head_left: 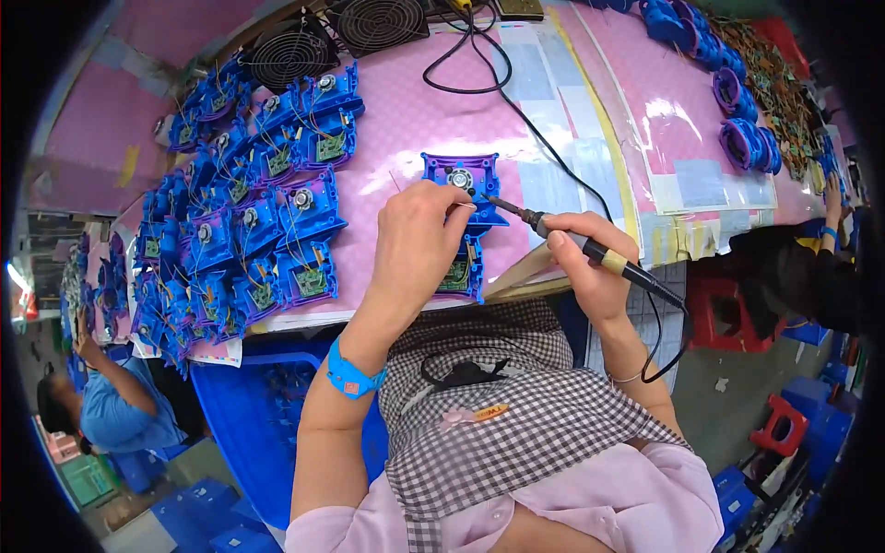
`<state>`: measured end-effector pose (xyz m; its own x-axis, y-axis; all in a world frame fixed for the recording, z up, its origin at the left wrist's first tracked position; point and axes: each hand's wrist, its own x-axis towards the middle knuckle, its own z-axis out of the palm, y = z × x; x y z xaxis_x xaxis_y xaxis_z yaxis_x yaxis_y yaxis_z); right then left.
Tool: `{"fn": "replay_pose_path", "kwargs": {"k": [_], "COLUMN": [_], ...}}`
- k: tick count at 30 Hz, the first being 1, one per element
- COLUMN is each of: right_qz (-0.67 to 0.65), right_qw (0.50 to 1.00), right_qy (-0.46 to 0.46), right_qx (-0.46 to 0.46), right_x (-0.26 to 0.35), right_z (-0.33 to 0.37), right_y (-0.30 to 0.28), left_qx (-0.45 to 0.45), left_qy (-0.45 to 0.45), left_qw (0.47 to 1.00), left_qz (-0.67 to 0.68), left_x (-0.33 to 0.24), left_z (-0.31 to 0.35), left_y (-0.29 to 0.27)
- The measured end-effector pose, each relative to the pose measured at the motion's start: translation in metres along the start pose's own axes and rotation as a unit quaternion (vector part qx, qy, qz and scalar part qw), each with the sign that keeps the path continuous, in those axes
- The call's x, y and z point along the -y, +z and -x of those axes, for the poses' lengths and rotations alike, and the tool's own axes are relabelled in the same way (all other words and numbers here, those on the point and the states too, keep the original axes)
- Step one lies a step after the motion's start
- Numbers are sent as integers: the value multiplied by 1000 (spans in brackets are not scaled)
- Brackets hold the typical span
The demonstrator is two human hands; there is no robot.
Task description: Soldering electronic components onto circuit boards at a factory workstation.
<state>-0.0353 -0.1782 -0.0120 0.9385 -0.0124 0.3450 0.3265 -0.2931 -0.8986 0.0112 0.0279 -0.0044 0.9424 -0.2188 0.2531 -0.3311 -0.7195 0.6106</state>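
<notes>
My right hand (595, 267) grips a soldering iron (525, 216) by its handle, with the metal tip pointing left. The tip is close to a small round speaker (460, 179) set in a blue and purple plastic housing (489, 170); whether it touches cannot be made out. Over the housing's left side, my left hand (417, 235) is closed in a pinch on a thin wire (469, 205), whose exact kind is too small to tell. A green circuit board (455, 276) sits in the nearer half of the housing, partly hidden by my left hand.
Many similar housings (249, 221) crowd the left of the pink table (406, 111). Two black fans (378, 23) stand at the far edge. The iron's black cord (553, 152) crosses the table. A blue bin (244, 424) is at lower left; other people sit at both sides.
</notes>
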Motion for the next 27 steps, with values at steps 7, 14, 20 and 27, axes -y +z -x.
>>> {"fn": "replay_pose_path", "kwargs": {"k": [7,14,20,27], "right_qz": [-6,3,3,11], "right_qw": [1000,1000,1000,1000], "right_qy": [0,-5,12,-11], "right_qx": [2,2,8,4], "right_x": [-3,-3,-2,6], "right_z": [1,1,2,4], "right_y": [0,0,0,-3], "left_qx": [-1,-10,-12,-8], "left_qy": [-11,-9,-4,-8], "left_qw": [1000,1000,1000,1000], "left_qz": [-4,-3,-2,-2], "left_x": [-1,-1,0,0], "left_z": [-1,0,0,1], "left_y": [3,4,5,5]}}
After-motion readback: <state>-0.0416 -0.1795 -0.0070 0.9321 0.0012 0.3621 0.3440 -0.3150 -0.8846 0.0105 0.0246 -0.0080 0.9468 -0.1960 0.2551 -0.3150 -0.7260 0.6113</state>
